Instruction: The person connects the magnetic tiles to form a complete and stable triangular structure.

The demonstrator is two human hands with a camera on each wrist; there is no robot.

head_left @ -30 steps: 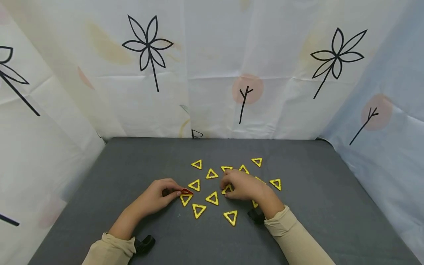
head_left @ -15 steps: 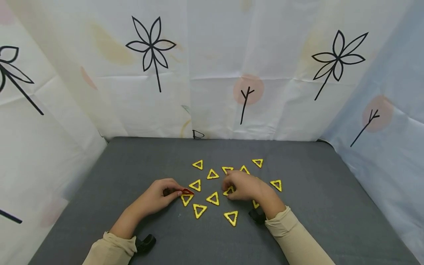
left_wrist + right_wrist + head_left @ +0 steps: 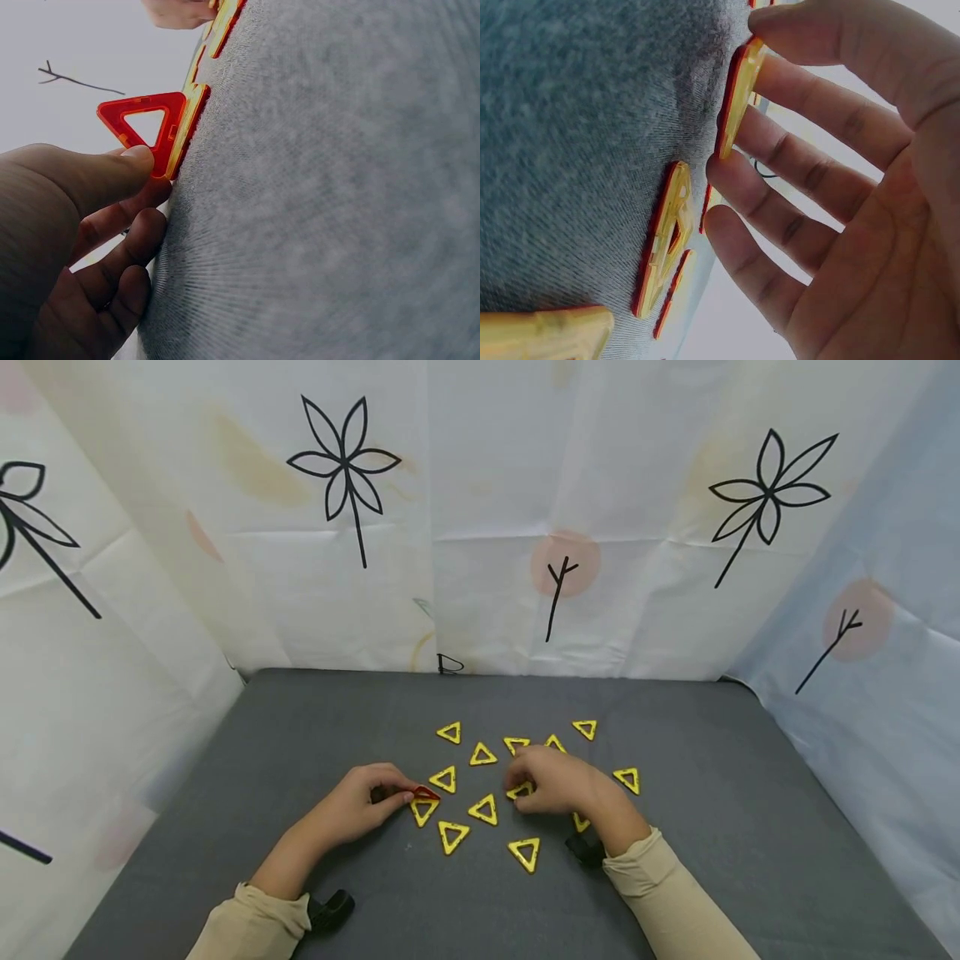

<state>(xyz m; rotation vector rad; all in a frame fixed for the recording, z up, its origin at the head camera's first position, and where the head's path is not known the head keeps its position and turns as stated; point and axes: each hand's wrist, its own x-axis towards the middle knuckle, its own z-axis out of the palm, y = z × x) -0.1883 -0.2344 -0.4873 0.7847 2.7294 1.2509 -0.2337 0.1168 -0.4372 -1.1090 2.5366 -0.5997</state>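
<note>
My left hand [image 3: 366,802] pinches a red triangular magnetic tile [image 3: 142,101] between thumb and forefinger. That tile stands on edge against one side of a flat yellow triangular tile [image 3: 424,812]; in the left wrist view the two edges meet. Over on the right, my right hand [image 3: 562,783] is low over the cloth with its thumb and fingers around another yellow triangular tile [image 3: 739,97]. The thumb tip touches one corner of it, and the fingertips lie along its far side. Part of this tile is hidden by the hand in the head view.
Several more yellow triangular tiles lie flat around the hands, such as one near the front [image 3: 524,855] and one at the right [image 3: 627,780]. All rest on a dark grey cloth-covered table [image 3: 360,710]. Patterned white curtains [image 3: 480,460] enclose the back and sides.
The head view has shifted very slightly. Both hands and the tiles keep their places.
</note>
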